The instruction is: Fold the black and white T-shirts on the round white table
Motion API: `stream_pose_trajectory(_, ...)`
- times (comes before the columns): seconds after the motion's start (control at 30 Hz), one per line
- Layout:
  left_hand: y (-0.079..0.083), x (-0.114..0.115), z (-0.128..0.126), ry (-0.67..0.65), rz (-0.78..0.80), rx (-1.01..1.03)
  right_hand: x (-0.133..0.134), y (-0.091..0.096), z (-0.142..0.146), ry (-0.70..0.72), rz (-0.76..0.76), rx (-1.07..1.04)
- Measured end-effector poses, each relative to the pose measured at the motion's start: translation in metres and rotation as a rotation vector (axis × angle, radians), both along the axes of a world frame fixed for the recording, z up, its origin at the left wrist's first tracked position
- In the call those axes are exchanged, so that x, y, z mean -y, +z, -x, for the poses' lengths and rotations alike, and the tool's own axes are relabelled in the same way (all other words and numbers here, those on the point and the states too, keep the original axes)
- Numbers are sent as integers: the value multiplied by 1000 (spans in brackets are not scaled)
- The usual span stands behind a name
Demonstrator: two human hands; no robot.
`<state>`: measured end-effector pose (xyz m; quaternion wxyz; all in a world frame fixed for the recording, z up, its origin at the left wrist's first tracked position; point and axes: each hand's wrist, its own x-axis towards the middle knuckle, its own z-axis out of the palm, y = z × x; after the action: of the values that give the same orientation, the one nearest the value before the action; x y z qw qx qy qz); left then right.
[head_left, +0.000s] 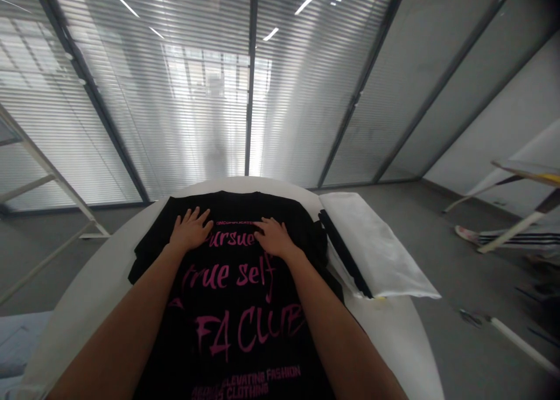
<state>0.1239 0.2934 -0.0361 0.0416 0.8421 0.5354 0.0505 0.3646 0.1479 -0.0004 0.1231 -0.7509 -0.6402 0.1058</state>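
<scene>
Soft and light by our judgement, the black T-shirt (236, 306) fills the lower centre; our left hand (191, 230) and right hand (273, 237) lie open, flat on it; best pinched at its edges.

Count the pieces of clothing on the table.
2. A black shirt with pink lettering lies spread under the left hand and right hand; a folded white garment sits beside it. More may lie hidden beneath.
</scene>
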Motion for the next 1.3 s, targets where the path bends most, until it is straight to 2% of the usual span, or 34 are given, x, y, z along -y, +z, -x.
stream_pose_trajectory(0.07,-1,1,0,4,-20,10,2,16,-12,-94,-56,-11)
stream_pose_trajectory(0.13,-1,1,0,4,-28,16,7,30,-30,-305,-99,45)
stream_pose_trajectory(0.2,-1,0,-1,3,-27,18,15,39,-51,-494,-64,82)
stream_pose_trajectory(0.27,-1,-1,-2,3,-28,21,21,41,-70,-579,8,84)
stream_pose_trajectory(0.37,-1,-2,-3,2,-28,29,22,35,-86,-465,57,35)
stream_pose_trajectory(0.47,-1,-2,-3,3,-27,41,16,25,-85,-327,56,-18)
stream_pose_trajectory(0.67,-2,-4,-3,4,-35,51,8,7,-77,-203,-100,-53)
stream_pose_trajectory(0.77,-2,-5,-2,12,-30,46,8,8,-82,-237,-114,-60)
stream_pose_trajectory(0.83,-3,-5,-2,23,-36,40,9,14,-85,-309,-111,-26)
stream_pose_trajectory(0.93,-4,-7,-2,29,-40,34,11,25,-89,-417,-36,67)
stream_pose_trajectory(1.03,-4,-7,-2,31,-38,26,15,32,-90,-447,64,81)
stream_pose_trajectory(1.2,-3,-8,-3,34,-34,22,20,26,-91,-507,196,-15)
stream_pose_trajectory(1.3,-4,-8,-2,32,-36,29,20,21,-97,-506,212,-47)
